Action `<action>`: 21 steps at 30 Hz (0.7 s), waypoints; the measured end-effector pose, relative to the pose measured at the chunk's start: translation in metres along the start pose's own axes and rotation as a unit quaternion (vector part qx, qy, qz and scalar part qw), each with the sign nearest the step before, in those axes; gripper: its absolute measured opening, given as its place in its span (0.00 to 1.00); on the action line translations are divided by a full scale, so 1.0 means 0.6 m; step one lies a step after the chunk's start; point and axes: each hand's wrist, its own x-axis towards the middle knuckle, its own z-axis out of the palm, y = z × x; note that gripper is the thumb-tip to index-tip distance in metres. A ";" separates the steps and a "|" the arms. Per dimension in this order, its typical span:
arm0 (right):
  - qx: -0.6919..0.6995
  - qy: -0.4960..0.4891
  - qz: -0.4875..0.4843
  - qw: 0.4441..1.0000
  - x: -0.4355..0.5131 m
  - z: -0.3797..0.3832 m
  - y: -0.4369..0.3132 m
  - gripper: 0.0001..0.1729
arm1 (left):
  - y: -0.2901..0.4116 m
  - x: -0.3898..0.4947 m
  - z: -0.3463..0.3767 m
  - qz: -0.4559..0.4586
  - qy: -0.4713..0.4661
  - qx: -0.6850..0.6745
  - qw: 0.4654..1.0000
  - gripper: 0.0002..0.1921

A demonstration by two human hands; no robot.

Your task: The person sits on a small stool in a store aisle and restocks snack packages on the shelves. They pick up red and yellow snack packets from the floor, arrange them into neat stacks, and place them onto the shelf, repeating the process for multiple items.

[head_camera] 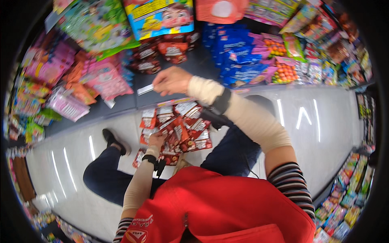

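My right hand (172,81) is raised over the front of a dark grey shelf (188,74). Its fingers pinch a small white strip (145,90), which looks like a label or tag. Lower down, my left hand (157,139) rests at the left side of a heap of red-brown snack pouches (182,129) near the floor; whether its fingers grip a pouch cannot be told. Dark brown and red pouches (146,57) stand on the shelf just behind my right hand. Blue pouches (237,57) are stacked to the right of it.
Pink candy bags (106,80) and a pale purple packet (68,104) lie on the shelf's left part. Large bags (162,18) hang above. Bags with orange and green candies (284,71) stand at right. More packed shelves (343,194) border the shiny floor (304,127).
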 end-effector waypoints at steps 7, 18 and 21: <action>-0.034 -0.027 0.071 0.997 -0.012 -0.027 0.011 0.17 | 0.149 -0.073 -0.112 0.098 -0.103 -0.183 0.973 0.10; 0.060 0.009 0.152 0.987 -0.033 0.031 0.032 0.37 | 0.286 -0.119 -0.235 0.189 -0.157 -0.441 0.863 0.12; 0.193 0.022 0.145 0.970 -0.034 0.052 0.029 0.31 | 0.284 -0.113 -0.210 0.161 -0.166 -0.450 0.863 0.11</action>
